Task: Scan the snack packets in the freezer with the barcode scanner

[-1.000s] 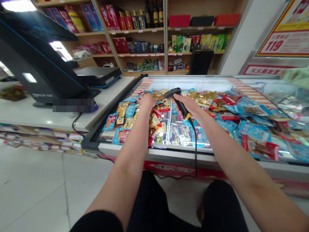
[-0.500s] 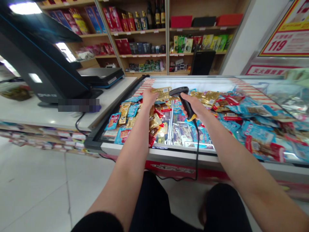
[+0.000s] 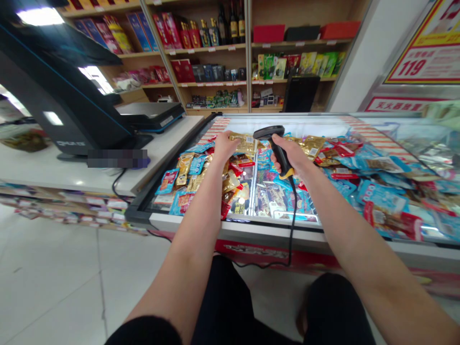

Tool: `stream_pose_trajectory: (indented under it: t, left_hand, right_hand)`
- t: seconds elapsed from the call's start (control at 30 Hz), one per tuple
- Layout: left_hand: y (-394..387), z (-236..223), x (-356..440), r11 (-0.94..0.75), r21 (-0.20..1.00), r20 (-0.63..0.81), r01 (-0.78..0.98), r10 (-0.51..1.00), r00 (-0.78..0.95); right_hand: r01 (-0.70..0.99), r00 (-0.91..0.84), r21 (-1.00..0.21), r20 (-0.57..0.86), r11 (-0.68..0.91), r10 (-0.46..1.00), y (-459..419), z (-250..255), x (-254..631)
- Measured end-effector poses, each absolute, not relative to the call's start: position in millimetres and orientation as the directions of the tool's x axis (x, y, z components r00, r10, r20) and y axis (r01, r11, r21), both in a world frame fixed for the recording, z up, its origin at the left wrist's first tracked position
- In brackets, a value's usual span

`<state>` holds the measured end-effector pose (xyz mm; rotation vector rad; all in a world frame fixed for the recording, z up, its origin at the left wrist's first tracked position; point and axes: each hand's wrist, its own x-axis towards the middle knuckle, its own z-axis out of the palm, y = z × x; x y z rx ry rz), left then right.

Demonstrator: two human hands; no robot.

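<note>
Scanner (image 3: 269,131) has risen in the right hand (image 3: 292,154), fingers wrapped round it; I cannot tell if the left hand (image 3: 226,146) pinches the gold packet (image 3: 245,142); dangling cord (image 3: 293,215) could snag packets.

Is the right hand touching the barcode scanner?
Touching: the head view shows the right hand wrapped around the handle of the black barcode scanner.

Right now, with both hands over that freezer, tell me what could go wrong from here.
The black cord of the barcode scanner in the right hand drapes over the freezer's front rim, so it might snag and tug the scanner from the grip. The packets lie in a loose heap, so the gold packet beside the left hand could slide and shift those around it.
</note>
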<state>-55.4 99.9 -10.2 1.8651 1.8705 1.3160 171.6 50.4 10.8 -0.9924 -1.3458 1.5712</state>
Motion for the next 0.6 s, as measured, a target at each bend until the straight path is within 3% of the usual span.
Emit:
stream_pose_trajectory:
  t: [0.27, 0.6]
  left_hand:
    - [96.0, -8.0, -52.9, -0.088, 0.664, 0.386, 0.743, 0.891, -0.239]
    - [101.0, -13.3, -56.1, -0.106, 0.661, 0.410, 0.743, 0.880, -0.239]
  right_hand:
    - [-0.068, -0.340, -0.990, -0.096, -0.127, 0.935, 45.5, 14.7, 170.6]
    - [-0.085, -0.358, -0.986, -0.101, -0.140, 0.928, 46.5, 14.2, 170.9]
